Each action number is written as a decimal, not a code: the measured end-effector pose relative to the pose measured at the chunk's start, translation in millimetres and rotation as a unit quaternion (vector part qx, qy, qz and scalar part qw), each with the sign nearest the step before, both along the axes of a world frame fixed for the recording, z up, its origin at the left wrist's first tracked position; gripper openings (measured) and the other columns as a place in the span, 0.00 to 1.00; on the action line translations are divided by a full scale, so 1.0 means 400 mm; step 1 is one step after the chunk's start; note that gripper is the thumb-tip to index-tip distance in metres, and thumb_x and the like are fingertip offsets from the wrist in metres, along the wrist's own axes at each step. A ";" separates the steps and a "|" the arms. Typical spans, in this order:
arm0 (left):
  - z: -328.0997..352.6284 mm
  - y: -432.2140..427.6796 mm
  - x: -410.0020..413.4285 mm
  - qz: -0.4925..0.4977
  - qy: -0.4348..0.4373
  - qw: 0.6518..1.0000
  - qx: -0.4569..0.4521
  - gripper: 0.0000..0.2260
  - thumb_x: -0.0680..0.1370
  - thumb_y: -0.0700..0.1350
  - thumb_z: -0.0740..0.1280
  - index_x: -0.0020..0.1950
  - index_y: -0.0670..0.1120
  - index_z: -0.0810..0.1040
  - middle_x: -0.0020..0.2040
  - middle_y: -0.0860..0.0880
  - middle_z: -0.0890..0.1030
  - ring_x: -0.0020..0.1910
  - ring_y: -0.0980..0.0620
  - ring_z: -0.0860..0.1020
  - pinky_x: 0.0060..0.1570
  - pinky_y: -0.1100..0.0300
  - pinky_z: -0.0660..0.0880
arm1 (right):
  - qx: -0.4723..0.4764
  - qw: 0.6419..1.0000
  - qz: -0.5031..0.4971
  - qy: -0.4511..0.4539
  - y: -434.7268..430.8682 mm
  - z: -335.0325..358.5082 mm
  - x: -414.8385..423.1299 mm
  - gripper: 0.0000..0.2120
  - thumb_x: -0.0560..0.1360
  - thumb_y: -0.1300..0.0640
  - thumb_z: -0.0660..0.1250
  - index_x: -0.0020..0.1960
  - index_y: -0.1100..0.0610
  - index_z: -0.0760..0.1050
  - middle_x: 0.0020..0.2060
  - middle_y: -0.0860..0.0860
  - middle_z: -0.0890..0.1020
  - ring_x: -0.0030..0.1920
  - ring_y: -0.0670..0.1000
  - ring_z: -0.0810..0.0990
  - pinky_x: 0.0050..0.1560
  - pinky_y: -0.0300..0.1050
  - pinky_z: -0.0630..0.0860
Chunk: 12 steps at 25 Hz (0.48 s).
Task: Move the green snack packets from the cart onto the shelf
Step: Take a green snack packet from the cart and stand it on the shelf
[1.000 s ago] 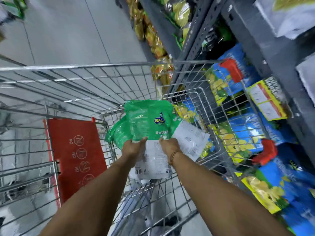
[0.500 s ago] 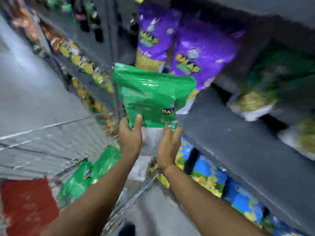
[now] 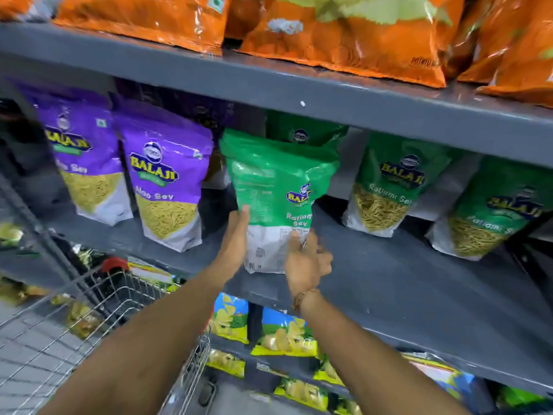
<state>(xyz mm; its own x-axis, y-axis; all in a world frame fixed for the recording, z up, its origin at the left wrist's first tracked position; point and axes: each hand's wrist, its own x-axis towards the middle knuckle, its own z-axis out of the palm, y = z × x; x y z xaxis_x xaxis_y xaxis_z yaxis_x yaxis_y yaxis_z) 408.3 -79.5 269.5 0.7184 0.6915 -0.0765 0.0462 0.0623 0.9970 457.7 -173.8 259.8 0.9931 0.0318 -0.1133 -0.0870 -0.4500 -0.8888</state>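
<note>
A green snack packet point(image 3: 278, 187) stands upright on the grey middle shelf point(image 3: 389, 283), its back label toward me. My left hand point(image 3: 238, 235) grips its left edge. My right hand point(image 3: 305, 259) holds its lower right corner. Another green packet point(image 3: 302, 130) stands behind it. Two more green packets, one point(image 3: 389, 187) and another point(image 3: 493, 211), stand to the right on the same shelf. The wire cart point(image 3: 89, 324) is at the lower left; its contents are out of view.
Purple packets point(image 3: 167, 181) stand left of the held one. Orange bags point(image 3: 344, 31) fill the shelf above. Blue and yellow chip bags point(image 3: 284, 333) line the shelves below. Bare shelf surface lies between the held packet and the green ones at right.
Both hands lifted the green packet out of the cart and carried it up and right onto the middle shelf. My view turned from the cart to face the shelves.
</note>
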 end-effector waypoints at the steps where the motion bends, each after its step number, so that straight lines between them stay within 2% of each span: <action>1: -0.022 0.009 0.002 -0.004 -0.017 1.000 -0.018 0.18 0.77 0.63 0.51 0.53 0.54 0.73 0.54 0.57 0.75 0.57 0.60 0.71 0.60 0.70 0.65 | 0.037 0.998 -0.024 0.052 0.010 0.011 0.005 0.21 0.76 0.49 0.60 0.69 0.52 0.66 0.59 0.64 0.70 0.61 0.64 0.70 0.62 0.50 0.69; 2: -0.043 0.019 0.005 -0.006 -0.042 0.998 -0.044 0.24 0.75 0.66 0.51 0.57 0.52 0.75 0.58 0.55 0.77 0.60 0.58 0.72 0.64 0.63 0.66 | 0.094 0.990 -0.035 0.099 0.024 0.017 0.012 0.23 0.76 0.51 0.59 0.71 0.52 0.62 0.60 0.64 0.69 0.62 0.64 0.71 0.63 0.50 0.70; 3: -0.046 0.026 0.001 0.011 -0.049 0.997 -0.054 0.27 0.74 0.67 0.51 0.55 0.49 0.78 0.56 0.53 0.80 0.57 0.55 0.75 0.62 0.57 0.68 | 0.163 0.977 -0.037 0.133 0.040 0.024 0.026 0.26 0.76 0.53 0.60 0.72 0.53 0.58 0.62 0.64 0.69 0.63 0.63 0.71 0.64 0.52 0.69; 4: -0.056 0.039 -0.006 0.036 -0.055 0.996 -0.064 0.28 0.75 0.65 0.51 0.46 0.46 0.80 0.45 0.52 0.83 0.47 0.53 0.78 0.55 0.55 0.70 | 0.238 0.959 -0.034 0.150 0.048 0.027 0.049 0.27 0.77 0.56 0.60 0.73 0.56 0.56 0.63 0.62 0.71 0.62 0.61 0.73 0.66 0.54 0.69; 5: -0.055 0.046 -0.015 0.055 -0.046 0.997 -0.043 0.27 0.76 0.63 0.51 0.34 0.45 0.77 0.32 0.52 0.81 0.35 0.52 0.76 0.46 0.53 0.69 | 0.314 0.937 -0.033 0.148 0.052 0.026 0.073 0.24 0.77 0.58 0.60 0.71 0.57 0.59 0.59 0.61 0.75 0.59 0.58 0.74 0.66 0.56 0.70; 6: -0.052 0.051 -0.024 0.051 -0.034 0.998 -0.004 0.26 0.77 0.61 0.53 0.29 0.44 0.71 0.25 0.51 0.76 0.29 0.52 0.72 0.42 0.53 0.68 | 0.355 0.924 -0.032 0.134 0.047 0.029 0.090 0.17 0.78 0.59 0.60 0.66 0.58 0.66 0.52 0.59 0.77 0.54 0.56 0.75 0.64 0.57 0.70; 7: -0.044 0.051 -0.032 0.044 -0.008 0.998 0.052 0.23 0.75 0.61 0.57 0.30 0.44 0.67 0.25 0.50 0.72 0.27 0.53 0.70 0.40 0.54 0.67 | 0.379 0.916 -0.055 0.118 0.037 0.019 0.107 0.09 0.78 0.57 0.58 0.57 0.57 0.72 0.47 0.57 0.77 0.51 0.54 0.73 0.61 0.56 0.72; 8: -0.044 0.061 -0.031 0.049 0.007 0.992 0.112 0.21 0.71 0.63 0.61 0.32 0.46 0.66 0.28 0.50 0.70 0.29 0.56 0.69 0.40 0.56 0.67 | 0.381 0.916 -0.088 0.093 0.018 0.021 0.097 0.09 0.79 0.55 0.57 0.52 0.57 0.73 0.47 0.56 0.76 0.51 0.53 0.72 0.59 0.53 0.71; 10: -0.032 0.080 -0.017 0.054 0.008 0.988 0.142 0.19 0.64 0.62 0.68 0.43 0.49 0.69 0.40 0.51 0.73 0.41 0.58 0.73 0.48 0.59 0.70 | 0.357 0.922 -0.140 0.053 -0.001 0.003 0.052 0.17 0.80 0.50 0.53 0.57 0.59 0.73 0.50 0.54 0.75 0.52 0.52 0.72 0.57 0.47 0.68; 11: -0.026 0.091 -0.007 0.028 0.014 0.991 0.132 0.25 0.64 0.60 0.71 0.53 0.48 0.70 0.51 0.50 0.75 0.51 0.56 0.74 0.56 0.58 0.70 | 0.360 0.921 -0.141 0.055 0.001 -0.006 0.026 0.20 0.80 0.48 0.52 0.61 0.60 0.72 0.52 0.53 0.75 0.53 0.51 0.72 0.57 0.45 0.67; 12: -0.030 0.104 0.007 -0.018 0.008 0.993 0.117 0.34 0.64 0.58 0.73 0.63 0.47 0.66 0.62 0.49 0.73 0.61 0.54 0.72 0.64 0.56 0.68 | 0.375 0.918 -0.113 0.066 0.009 -0.016 0.007 0.22 0.79 0.46 0.52 0.63 0.60 0.71 0.55 0.51 0.76 0.55 0.51 0.73 0.60 0.45 0.68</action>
